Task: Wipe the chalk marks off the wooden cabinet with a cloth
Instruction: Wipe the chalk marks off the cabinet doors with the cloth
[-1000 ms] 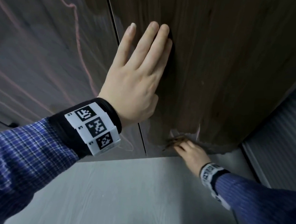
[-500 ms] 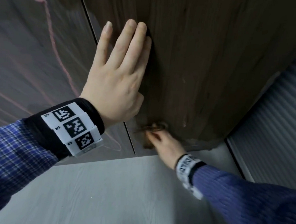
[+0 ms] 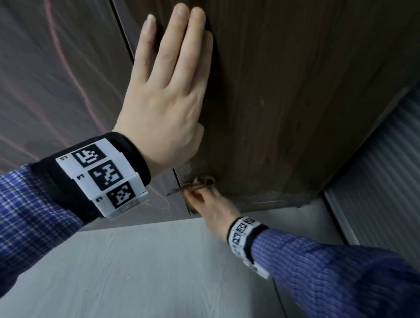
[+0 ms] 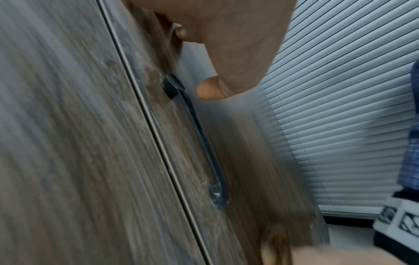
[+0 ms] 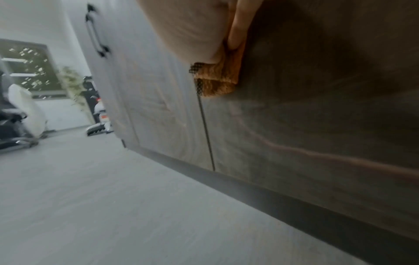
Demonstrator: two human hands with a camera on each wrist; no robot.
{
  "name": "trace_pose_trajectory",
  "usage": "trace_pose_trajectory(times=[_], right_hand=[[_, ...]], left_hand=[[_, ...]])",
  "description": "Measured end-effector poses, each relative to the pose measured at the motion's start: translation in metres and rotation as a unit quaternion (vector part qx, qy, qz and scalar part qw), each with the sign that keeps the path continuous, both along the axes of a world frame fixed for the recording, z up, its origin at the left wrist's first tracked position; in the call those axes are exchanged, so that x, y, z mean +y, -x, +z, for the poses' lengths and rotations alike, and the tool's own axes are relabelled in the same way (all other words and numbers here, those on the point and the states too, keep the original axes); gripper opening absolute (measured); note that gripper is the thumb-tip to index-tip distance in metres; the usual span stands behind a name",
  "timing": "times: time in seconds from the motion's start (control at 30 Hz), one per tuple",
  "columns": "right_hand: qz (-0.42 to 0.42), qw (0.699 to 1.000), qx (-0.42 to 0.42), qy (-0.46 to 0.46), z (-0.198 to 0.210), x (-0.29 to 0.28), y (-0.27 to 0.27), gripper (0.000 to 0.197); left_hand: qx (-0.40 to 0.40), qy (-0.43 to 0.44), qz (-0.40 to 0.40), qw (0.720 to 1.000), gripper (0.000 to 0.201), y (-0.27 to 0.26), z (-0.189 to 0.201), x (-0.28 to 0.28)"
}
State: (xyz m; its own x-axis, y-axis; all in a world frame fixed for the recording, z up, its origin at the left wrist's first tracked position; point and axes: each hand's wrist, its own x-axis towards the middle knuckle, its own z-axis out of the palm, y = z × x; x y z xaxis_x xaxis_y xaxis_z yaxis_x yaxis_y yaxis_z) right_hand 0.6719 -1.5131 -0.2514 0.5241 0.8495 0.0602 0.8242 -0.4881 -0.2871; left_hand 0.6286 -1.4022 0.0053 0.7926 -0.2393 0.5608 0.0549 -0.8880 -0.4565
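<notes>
Mid-wipe: right hand [image 3: 207,203] pressing folded brown cloth [image 5: 218,78] near dark wooden cabinet [image 3: 294,90] bottom edge; left hand [image 3: 166,92] flat, bracing. Next: pink chalk lines [image 3: 63,49] leftward.

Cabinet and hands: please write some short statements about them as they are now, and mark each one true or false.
1. The left hand lies flat on the cabinet. True.
2. The right hand holds a white sponge. False: it holds a brown cloth.
3. The cloth is pressed low on the cabinet, near the floor. True.
4. Pink chalk lines remain on the door left of the left hand. True.
5. The left hand grips the handle. False: in the left wrist view the handle is free.
</notes>
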Motion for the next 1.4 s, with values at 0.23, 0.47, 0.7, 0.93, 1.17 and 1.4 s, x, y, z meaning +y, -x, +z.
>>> trace_pose_trajectory(times=[0.23,0.47,0.7,0.93,1.17,1.4], right_hand=[[-0.014,0.994,-0.005,0.111,-0.058,-0.053,-0.016,0.076],[-0.087,0.978,-0.034,0.189,-0.075,-0.178,-0.084,0.099],[0.097,0.995,0.016,0.026,-0.093,-0.007,-0.009,0.077],[0.095,0.991,0.003,0.095,-0.089,-0.032,-0.023,0.073],[-0.031,0.974,0.0,0.223,-0.104,-0.179,-0.09,0.087],[0.006,0.987,0.079,0.142,-0.103,-0.069,-0.028,0.075]], left_hand=[[0.0,0.007,0.019,1.0,0.085,-0.002,-0.003,-0.005],[-0.003,0.007,0.023,1.0,0.087,-0.003,-0.003,-0.006],[0.003,0.0,0.03,1.0,0.085,0.0,-0.003,-0.005],[-0.018,-0.006,0.034,0.999,0.083,-0.001,-0.002,0.0],[-0.025,-0.001,0.042,0.999,0.083,-0.002,-0.005,-0.006],[-0.016,-0.006,0.053,0.998,0.084,0.001,-0.001,-0.008]])
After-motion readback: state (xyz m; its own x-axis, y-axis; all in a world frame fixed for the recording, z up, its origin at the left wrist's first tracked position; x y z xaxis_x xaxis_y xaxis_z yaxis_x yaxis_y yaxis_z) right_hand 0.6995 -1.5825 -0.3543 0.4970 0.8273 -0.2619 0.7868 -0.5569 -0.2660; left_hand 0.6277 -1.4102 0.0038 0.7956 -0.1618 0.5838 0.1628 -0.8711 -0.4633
